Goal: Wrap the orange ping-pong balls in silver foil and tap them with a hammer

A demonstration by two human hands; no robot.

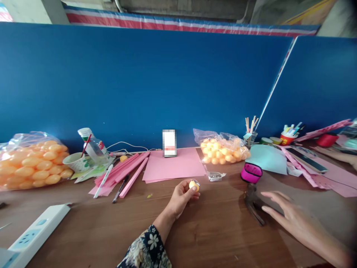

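Observation:
My left hand (182,197) is closed around a small yellow-orange ball (194,185), held between thumb and fingers above the table. A shiny, clear or silvery bit shows at the ball's upper edge; I cannot make out what it is. To the right, my right hand (287,210) has its thumb and fingers apart and holds nothing. Just left of its fingertips lies a dark tool (252,203), shaped like a glue gun with thin legs; whether the hand touches it I cannot tell. A small packet (215,176) with something dark inside lies beyond my left hand.
Bags of yellow-orange balls stand at left (41,163) and back right (220,150). Pink paper sheets (181,163), pink strips (122,169), a phone (169,143), a magenta pouch (251,173) and a power strip (39,230) lie about. Another person's hand (334,153) rests far right.

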